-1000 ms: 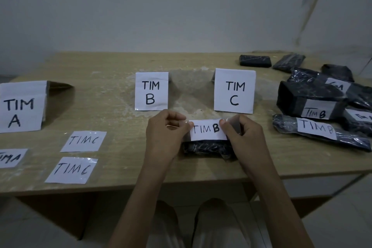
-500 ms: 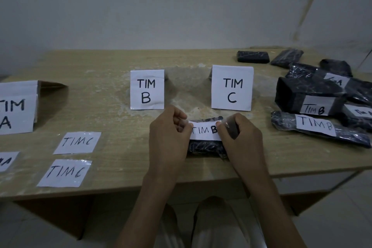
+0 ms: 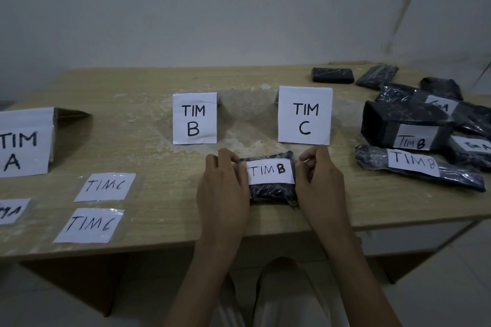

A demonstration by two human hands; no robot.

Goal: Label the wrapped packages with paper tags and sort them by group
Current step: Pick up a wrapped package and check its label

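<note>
A small black wrapped package (image 3: 273, 192) lies near the table's front edge, between the standing signs TIM B (image 3: 194, 118) and TIM C (image 3: 305, 115). A white paper tag reading TIM B (image 3: 271, 171) lies flat on its top. My left hand (image 3: 223, 188) presses the tag's left end against the package. On the other side, my right hand (image 3: 320, 183) holds down the right end. Both hands grip the package's ends.
A TIM A sign (image 3: 22, 142) stands far left. Loose tags TIM C (image 3: 105, 186), TIM C (image 3: 90, 225) and a TIM A tag (image 3: 12, 211) lie front left. Several black packages (image 3: 406, 125), some tagged, are piled at the right. The wooden table (image 3: 148, 156) ends just under my wrists.
The tag was held stretched above the package; it now lies flat on it. My hands have spread apart to the package's two ends.
</note>
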